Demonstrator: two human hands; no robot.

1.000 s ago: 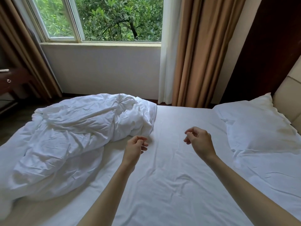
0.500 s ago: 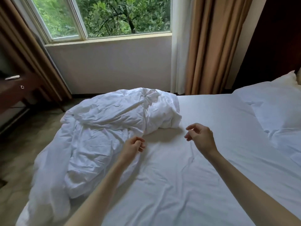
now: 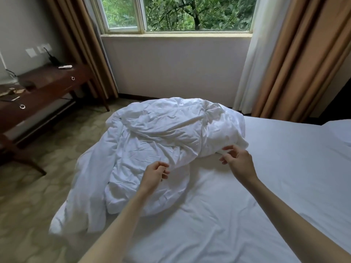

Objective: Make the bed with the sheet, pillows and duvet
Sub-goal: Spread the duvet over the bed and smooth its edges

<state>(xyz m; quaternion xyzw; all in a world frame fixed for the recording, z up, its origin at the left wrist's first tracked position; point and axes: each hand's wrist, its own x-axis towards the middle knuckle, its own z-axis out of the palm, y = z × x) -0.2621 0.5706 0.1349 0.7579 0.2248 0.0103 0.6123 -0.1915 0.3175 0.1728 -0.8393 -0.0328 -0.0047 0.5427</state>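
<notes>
A crumpled white duvet (image 3: 161, 137) lies heaped on the foot end of the bed and spills over its left side toward the floor. The white sheet (image 3: 275, 186) covers the mattress with light creases. Only a corner of a white pillow (image 3: 340, 130) shows at the right edge. My left hand (image 3: 154, 174) hovers over the duvet's near folds, fingers loosely curled, holding nothing. At the duvet's right edge is my right hand (image 3: 237, 160), thumb and fingers spread apart just beside the fabric, not gripping it.
A dark wooden desk (image 3: 43, 92) with small items stands at the left wall. Patterned carpet (image 3: 38, 196) lies between desk and bed. Beyond the bed are the window (image 3: 176, 14) and tan curtains (image 3: 296, 57).
My view has swung left, toward the foot of the bed and the desk. Both hands have moved onto the duvet heap, the right one reaching its edge. The pillow has slid nearly out of view.
</notes>
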